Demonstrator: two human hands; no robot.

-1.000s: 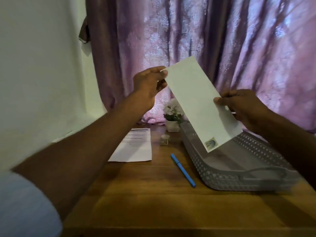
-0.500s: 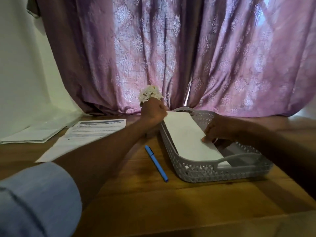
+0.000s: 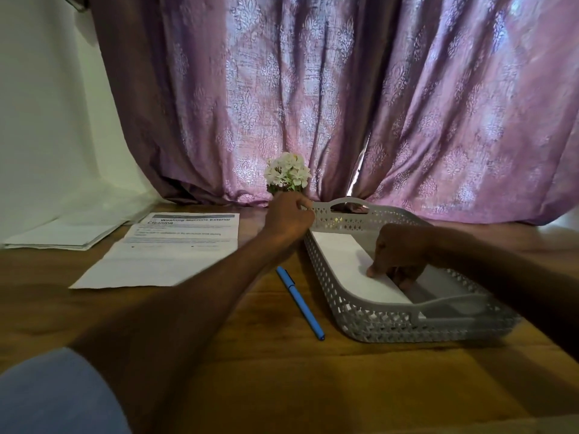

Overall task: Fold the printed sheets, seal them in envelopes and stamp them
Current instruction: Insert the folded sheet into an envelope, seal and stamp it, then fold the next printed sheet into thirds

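A white envelope (image 3: 338, 258) lies flat along the left side of the grey perforated basket (image 3: 391, 327). My right hand (image 3: 401, 255) reaches into the basket and pinches the envelope's right edge, thumb on top. My left hand (image 3: 289, 216) hovers just outside the basket's far-left corner with loosely curled fingers, and nothing shows in it. A printed sheet (image 3: 169, 249) with a dark heading lies unfolded on the wooden table (image 3: 313, 386) to the left.
A blue pen (image 3: 299, 302) lies on the table between the sheet and the basket. A small pot of white flowers (image 3: 287, 172) stands behind my left hand. More white papers (image 3: 62, 233) lie at the far left. A purple curtain (image 3: 376, 104) hangs behind.
The envelope came down from mid-air into the basket and now lies flat. My left hand has let go of its far end; my right hand went down with it.
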